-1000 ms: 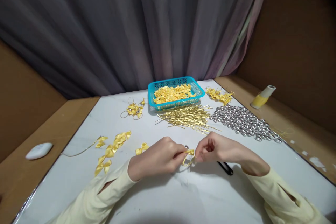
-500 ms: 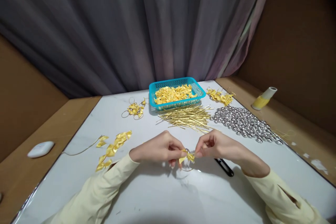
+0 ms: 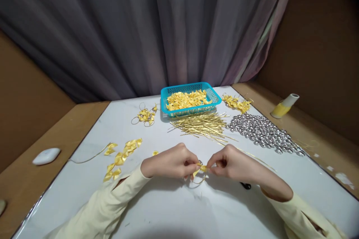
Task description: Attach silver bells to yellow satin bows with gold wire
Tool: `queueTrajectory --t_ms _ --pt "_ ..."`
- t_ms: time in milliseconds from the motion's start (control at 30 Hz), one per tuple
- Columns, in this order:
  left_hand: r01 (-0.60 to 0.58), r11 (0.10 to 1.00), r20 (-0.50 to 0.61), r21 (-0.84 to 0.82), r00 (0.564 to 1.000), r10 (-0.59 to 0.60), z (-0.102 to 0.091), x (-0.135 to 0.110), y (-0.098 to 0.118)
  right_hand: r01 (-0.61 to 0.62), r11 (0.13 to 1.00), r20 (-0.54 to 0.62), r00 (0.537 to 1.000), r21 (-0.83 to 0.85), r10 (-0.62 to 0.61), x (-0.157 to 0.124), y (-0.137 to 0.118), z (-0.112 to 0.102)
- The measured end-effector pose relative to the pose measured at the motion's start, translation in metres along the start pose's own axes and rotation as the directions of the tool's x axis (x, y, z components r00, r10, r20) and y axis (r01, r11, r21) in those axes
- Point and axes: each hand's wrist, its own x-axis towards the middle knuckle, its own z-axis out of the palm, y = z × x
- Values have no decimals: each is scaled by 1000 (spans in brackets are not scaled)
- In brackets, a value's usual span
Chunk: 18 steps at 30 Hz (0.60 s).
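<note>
Between my two hands, above the white table, is a yellow ribbon bow (image 3: 202, 168) with a shiny silver bead at its top. A thin cord loop (image 3: 199, 183) hangs below it. My left hand (image 3: 179, 162) is closed, thumb and finger pinching the bow's left side. On the right side, my right hand (image 3: 224, 162) pinches the bow's edge; whether a gold tie is also in that pinch I cannot make out. A long gold strand (image 3: 256, 158) stretches out behind my right wrist. Part of a black-handled tool (image 3: 246, 186) shows below the right forearm.
A blue basket (image 3: 193, 109) of yellow bows stands at the back. Gold twist ties (image 3: 200, 124) lie before it, with silver beads (image 3: 262, 130) to their right. Finished-looking bow pieces (image 3: 146, 116) and loose bows (image 3: 120, 158) lie left; more bow pieces (image 3: 237, 103) lie back right.
The bow stays pinched between both hands, and its cord loop shows more fully. My right hand and forearm now cover more of the black tool. The view has shifted slightly.
</note>
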Motion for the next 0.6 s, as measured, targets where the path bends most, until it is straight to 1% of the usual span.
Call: queueTrajectory --t_ms 100,200,300,400,600 --pt "17 1000 15 -26 1000 -17 0 0 0 25 1000 -33 999 -5 -25 1 2 3" --pt "89 989 45 -116 995 -84 -4 1 0 -1 998 -49 999 64 4 3 5 5" --pt "167 955 69 -245 985 -155 -7 1 -1 -64 980 -16 998 189 68 6 8 4" --pt "222 906 101 -361 975 -198 -9 0 -4 -121 944 30 993 307 117 8 9 2" --pt "242 852 129 -465 970 -205 -9 0 -7 -157 895 62 988 417 145 12 13 1"
